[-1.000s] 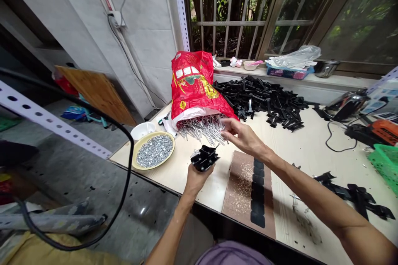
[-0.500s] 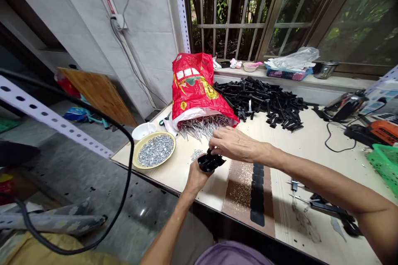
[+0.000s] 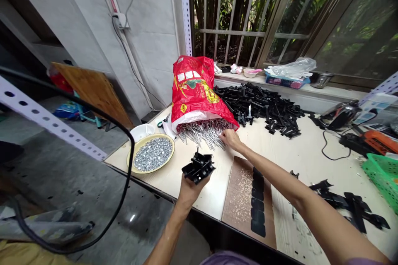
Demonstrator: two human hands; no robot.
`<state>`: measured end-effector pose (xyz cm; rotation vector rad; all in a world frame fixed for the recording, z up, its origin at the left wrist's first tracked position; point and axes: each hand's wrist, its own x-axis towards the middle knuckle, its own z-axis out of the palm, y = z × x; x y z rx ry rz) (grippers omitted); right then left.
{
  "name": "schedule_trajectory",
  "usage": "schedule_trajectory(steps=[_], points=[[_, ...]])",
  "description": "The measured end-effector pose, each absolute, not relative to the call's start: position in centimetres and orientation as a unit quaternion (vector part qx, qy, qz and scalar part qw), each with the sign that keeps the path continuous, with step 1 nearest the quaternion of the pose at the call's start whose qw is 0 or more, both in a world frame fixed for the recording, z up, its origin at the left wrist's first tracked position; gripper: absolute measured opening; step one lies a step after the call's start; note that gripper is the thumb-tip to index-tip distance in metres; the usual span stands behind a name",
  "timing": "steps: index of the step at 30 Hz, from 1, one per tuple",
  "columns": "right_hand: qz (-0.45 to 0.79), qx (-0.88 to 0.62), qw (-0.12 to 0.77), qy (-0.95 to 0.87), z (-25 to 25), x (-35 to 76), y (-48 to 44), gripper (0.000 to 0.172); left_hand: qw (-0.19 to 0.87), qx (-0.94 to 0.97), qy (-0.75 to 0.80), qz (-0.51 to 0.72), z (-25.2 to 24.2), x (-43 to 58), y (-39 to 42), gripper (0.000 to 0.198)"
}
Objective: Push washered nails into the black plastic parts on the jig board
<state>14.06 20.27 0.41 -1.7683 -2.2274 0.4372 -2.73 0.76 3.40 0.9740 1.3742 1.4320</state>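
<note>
My left hand (image 3: 190, 192) is wrapped round a bundle of black plastic clip-like parts (image 3: 200, 167), held upright over the table's front edge. A thin metal pin (image 3: 197, 150) stands up out of the bundle. Farther off, my right hand (image 3: 230, 138) has its fingers pinched together at the right edge of a pile of metal pins (image 3: 203, 132). The pins spill from the mouth of a red bag (image 3: 194, 87). How many pins are between those fingertips is too small to tell.
A yellow bowl (image 3: 129, 161) of small metal pieces stands at left, near a white bowl (image 3: 141, 130). Black parts (image 3: 261, 105) are heaped below the window. Right of my left hand lies a brown board (image 3: 231, 198) with black pads. A green basket (image 3: 381, 178) sits far right.
My right hand has left the black parts and moved away from me to the metal pins. My left hand, still holding the bundle, has shifted slightly left. A pin now shows above the bundle.
</note>
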Motion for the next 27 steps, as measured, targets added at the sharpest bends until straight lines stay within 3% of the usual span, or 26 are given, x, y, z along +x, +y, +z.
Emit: schedule_trajectory(steps=[10, 16, 18, 20, 23, 25, 27], points=[[0.176, -0.617, 0.122, -0.757, -0.6, 13.6, 21.3, 0.020, 0.462, 0.412, 0.543, 0.567, 2.6, -2.6, 1.2, 0.029], [0.184, -0.623, 0.161, -0.743, 0.2, 14.1, 19.9, 0.014, 0.510, 0.351, 0.467, 0.632, 1.7, -2.9, 1.8, 0.035], [0.190, -0.616, 0.192, -0.740, 1.1, 14.5, 19.1, 0.020, 0.519, 0.336, 0.459, 0.639, 1.5, -3.4, 2.0, 0.037], [0.203, -0.594, 0.228, -0.744, 2.5, 14.8, 17.8, 0.037, 0.521, 0.330, 0.467, 0.633, 1.4, -3.8, 2.0, 0.036], [0.296, -0.479, 0.367, -0.741, 5.5, 14.6, 15.1, 0.056, 0.553, 0.311, 0.457, 0.623, 1.4, -3.6, 2.0, 0.035], [0.364, -0.372, 0.470, -0.713, 7.6, 14.0, 13.0, 0.052, 0.587, 0.305, 0.445, 0.604, 1.6, -3.1, 2.0, 0.035], [0.387, -0.324, 0.513, -0.694, 9.3, 13.2, 11.2, 0.047, 0.615, 0.308, 0.441, 0.577, 1.9, -2.4, 2.1, 0.035]])
